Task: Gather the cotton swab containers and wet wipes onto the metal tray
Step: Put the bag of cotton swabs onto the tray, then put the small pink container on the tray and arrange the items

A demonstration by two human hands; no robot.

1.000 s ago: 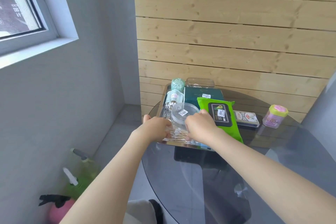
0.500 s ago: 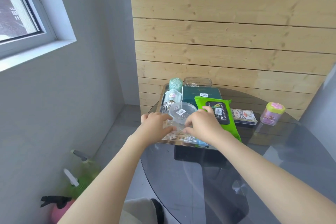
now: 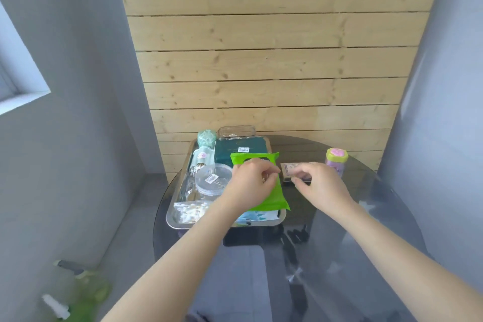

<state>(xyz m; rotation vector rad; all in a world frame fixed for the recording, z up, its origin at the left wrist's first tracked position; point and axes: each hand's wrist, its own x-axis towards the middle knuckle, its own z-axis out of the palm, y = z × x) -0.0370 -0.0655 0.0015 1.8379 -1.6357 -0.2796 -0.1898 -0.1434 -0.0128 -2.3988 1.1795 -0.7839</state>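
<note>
Your left hand lay on the green wet wipes pack, fingers curled; your right hand pinched the card box.

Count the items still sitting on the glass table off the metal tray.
2. A small flat box lies just right of the metal tray, partly under the right hand. A purple jar with a yellow-green lid stands further right. The hands may hide more.

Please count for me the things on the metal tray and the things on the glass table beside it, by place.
On the metal tray: 8
On the glass table, off the tray: 2, the card box and the purple jar
Total: 10
</note>
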